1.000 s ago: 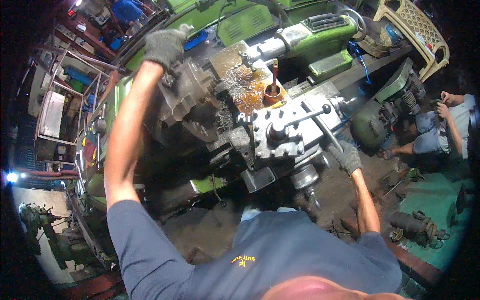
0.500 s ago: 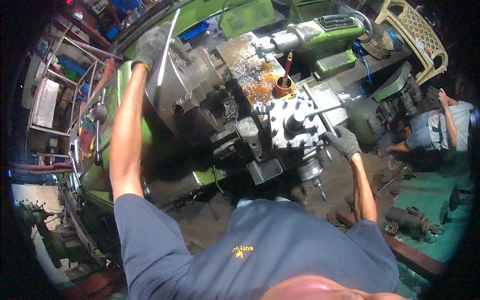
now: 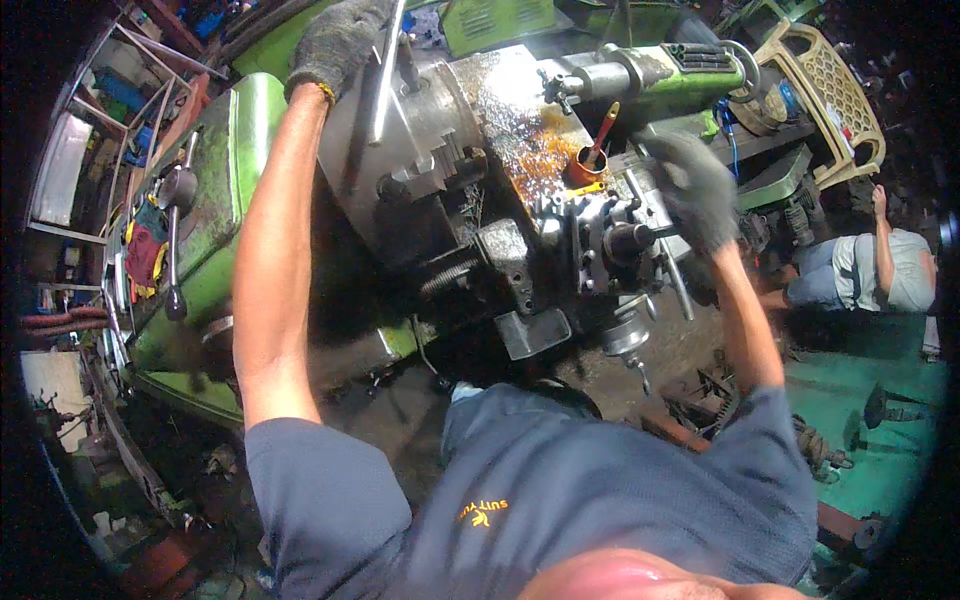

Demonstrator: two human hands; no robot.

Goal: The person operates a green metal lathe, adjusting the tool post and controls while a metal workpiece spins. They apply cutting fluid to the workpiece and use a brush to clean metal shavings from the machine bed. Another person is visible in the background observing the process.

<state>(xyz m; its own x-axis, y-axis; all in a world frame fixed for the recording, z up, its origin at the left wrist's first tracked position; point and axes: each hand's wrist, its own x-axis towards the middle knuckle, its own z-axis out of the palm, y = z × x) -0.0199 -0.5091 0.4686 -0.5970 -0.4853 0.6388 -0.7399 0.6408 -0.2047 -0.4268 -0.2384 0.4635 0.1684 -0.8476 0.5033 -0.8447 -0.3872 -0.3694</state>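
Note:
A long steel bar stands over the lathe chuck. My left hand, in a grey glove, closes on this bar near its upper part; its fingertips are partly hidden. My right hand, gloved too and smeared by motion, hovers above the tool post and its handles, on the tailstock side. Whether its fingers hold anything does not show. Close to it, a brush with a reddish handle leans in a small orange-brown pot, on a plate wet with oil and strewn with metal chips.
Beyond the plate is the green tailstock with its handwheel. A beige plastic chair stands at the far right, with another person low down beside it. The green headstock with a black-knobbed lever lies left.
My right hand has let go of the tool post handle and risen toward the tailstock. The tool post looks turned. My left hand stays at the steel bar, and the whole view has shifted somewhat.

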